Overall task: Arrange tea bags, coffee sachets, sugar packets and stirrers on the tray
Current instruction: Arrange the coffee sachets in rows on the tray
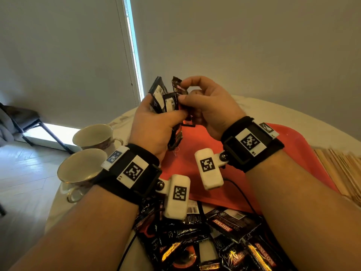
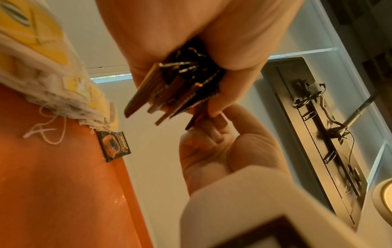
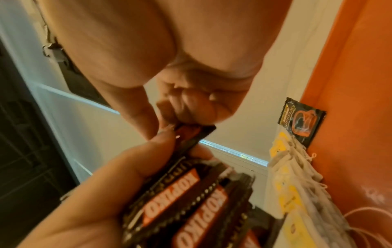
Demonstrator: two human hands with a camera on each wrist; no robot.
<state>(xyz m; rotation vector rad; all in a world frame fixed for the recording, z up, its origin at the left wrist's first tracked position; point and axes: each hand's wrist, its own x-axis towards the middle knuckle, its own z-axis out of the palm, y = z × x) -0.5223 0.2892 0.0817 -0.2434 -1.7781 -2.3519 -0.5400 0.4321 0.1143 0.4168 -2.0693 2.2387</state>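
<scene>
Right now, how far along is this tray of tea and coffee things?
Early to midway, I'd judge. Done: tea bags and one coffee sachet lie on the red tray. In hand: the left hand grips a fan of sachets while the right hand pinches one. Left: the loose sachet pile and wooden stirrers beside the tray. No sugar packets show.

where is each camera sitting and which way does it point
Head: worn high, looking down at both hands, the left hand gripping a bundle of coffee sachets above the orange tray.
Left wrist: under the left hand, looking up past the sachets at the right hand.
Right wrist: under the right hand, facing the left hand.
Both wrist views share one sachet on the tray.
</scene>
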